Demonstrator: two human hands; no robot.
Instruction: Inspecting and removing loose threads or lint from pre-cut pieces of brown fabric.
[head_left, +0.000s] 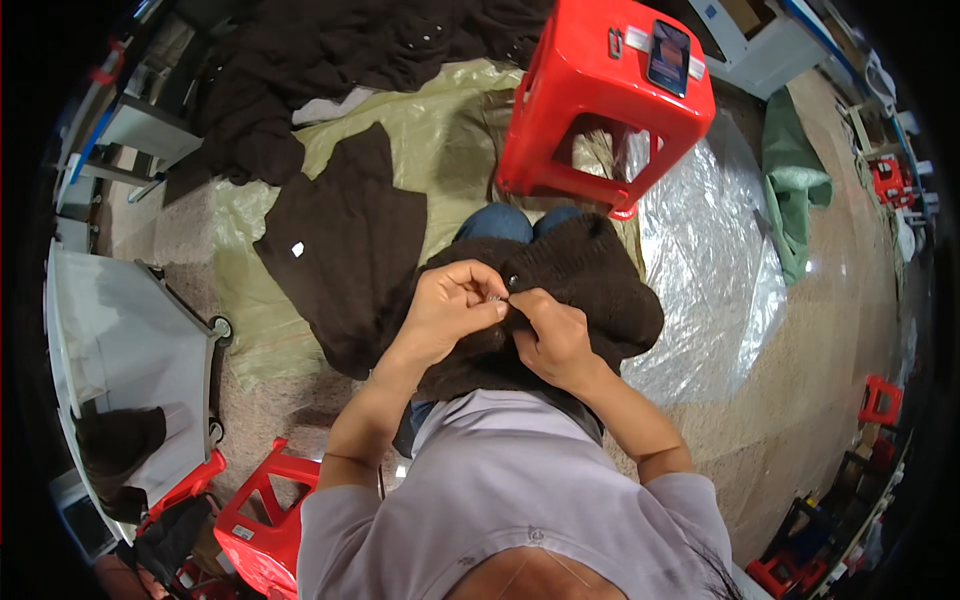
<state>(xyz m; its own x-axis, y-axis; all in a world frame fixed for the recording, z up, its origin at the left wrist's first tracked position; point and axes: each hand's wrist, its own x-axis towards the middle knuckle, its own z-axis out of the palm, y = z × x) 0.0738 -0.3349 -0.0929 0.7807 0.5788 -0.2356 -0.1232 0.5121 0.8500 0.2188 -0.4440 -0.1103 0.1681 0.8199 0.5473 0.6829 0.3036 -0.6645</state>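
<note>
A dark brown knitted garment [600, 268] lies bunched across my lap, over my blue-clad knees. Above it, my left hand [450, 310] is closed in a pinch, thumb against fingertips. My right hand [552, 335] is also closed, its fingertips meeting those of the left over the knit. Whatever is between the fingers is too small to make out. Just above the fingertips a small shiny spot [514, 281] shows on the garment. Left of my lap, another dark brown knitted piece [345, 235] is spread on the plastic, with a small white tag [297, 249] on it.
A red plastic stool [570, 90] stands ahead, bearing a phone [668, 58] and a small metal tool [615, 42]. Yellowish sheeting [250, 330] and clear plastic [690, 260] cover the floor. More dark knitwear [330, 50] is heaped beyond. A white wheeled cart [140, 330] stands left.
</note>
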